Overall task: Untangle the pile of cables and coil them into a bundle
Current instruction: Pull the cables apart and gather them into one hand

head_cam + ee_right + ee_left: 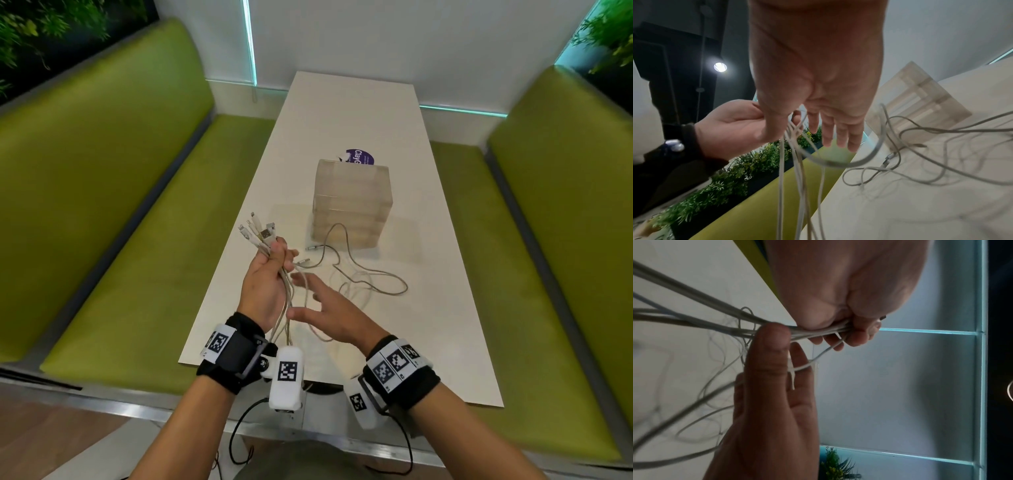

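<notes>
My left hand (pixel 267 277) grips several pale grey cables (pixel 287 301) in a fist above the white table's near left edge. Their connector ends (pixel 258 230) fan out above the fist. The strands hang down past my wrist. More cable loops (pixel 373 277) lie on the table (pixel 445 274), with loose plugs (pixel 310 260) near the fist. My right hand (pixel 320 308) hovers just right of the hanging strands, fingers straight and spread, holding nothing. In the left wrist view the fist (pixel 849 327) clamps the bundle (pixel 694 311). In the right wrist view the right hand's fingers (pixel 838 129) hang straight beside the strands (pixel 797 178).
A translucent block-shaped box (pixel 351 202) stands mid-table, with a purple round label (pixel 359 157) behind it. Green upholstered benches (pixel 102 205) flank the table on both sides. Plants (pixel 51 20) sit at the back corners.
</notes>
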The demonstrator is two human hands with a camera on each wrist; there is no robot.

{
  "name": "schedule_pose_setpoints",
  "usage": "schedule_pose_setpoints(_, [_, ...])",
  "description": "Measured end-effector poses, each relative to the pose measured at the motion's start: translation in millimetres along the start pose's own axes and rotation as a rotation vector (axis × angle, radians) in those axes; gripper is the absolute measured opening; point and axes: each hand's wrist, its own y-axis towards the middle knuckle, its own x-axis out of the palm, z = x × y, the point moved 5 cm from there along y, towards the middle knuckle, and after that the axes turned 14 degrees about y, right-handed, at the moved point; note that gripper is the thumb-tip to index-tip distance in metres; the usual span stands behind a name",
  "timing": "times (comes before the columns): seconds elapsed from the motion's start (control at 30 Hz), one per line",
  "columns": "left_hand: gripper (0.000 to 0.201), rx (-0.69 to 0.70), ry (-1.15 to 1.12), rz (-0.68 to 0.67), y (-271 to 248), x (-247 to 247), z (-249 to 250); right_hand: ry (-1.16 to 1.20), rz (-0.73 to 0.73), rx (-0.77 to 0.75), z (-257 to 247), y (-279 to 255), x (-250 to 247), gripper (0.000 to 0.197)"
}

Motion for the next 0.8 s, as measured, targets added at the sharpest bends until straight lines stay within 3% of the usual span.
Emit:
schedule_pose_setpoints(0.07, [0.021, -0.003, -0.031, -0.032, -0.2, 0.6, 0.6, 0.017, -0.017, -0.020, -0.8, 2.5, 5.6, 0.025])
schedule_pose_setpoints(0.13, [0.022, -0.013, -0.068, -0.044, -1.2, -1.7, 1.6, 0.062, -0.020, -0.035, -2.5, 3.8, 7.4, 0.012])
schedule_pose_setpoints(0.33, [0.023, 0.006, -0.045, 0.000, 5.8, -22.1, 11.0, -0.028, -0.092, 0.054, 4.4, -3.5, 0.7, 0.026])
schedule_pose_setpoints(0.4, [0.023, 0.030, -0.068, 0.014, 10.1, -29.8, 17.2, -0.105, -0.211, 0.087, 2.4, -11.8, 1.2, 0.017])
schedule_pose_setpoints(0.47, [0.024, 0.051, -0.071, 0.012, 11.8, -34.0, 20.4, -0.202, -0.283, 0.143, 1.8, -18.1, 3.3, 0.029])
schedule_pose_setpoints(0.57, [0.026, 0.075, -0.063, 0.013, 13.2, -37.0, 22.5, -0.347, -0.220, 0.160, 6.1, -15.9, 1.3, 0.043])
schedule_pose_setpoints(0.67, [0.027, 0.094, -0.058, 0.024, 13.4, -43.1, 27.1, -0.474, -0.154, 0.228, 20.8, -13.2, -12.5, 0.034])
schedule_pose_setpoints(0.73, [0.028, 0.107, -0.062, 0.041, 13.9, -49.3, 30.8, -0.541, -0.187, 0.244, 29.5, -15.1, -21.4, 0.024])
schedule_pose_setpoints(0.8, [0.029, 0.114, -0.057, 0.053, 15.0, -54.3, 33.1, -0.512, -0.238, 0.204, 33.3, -19.3, -24.1, 0.026])
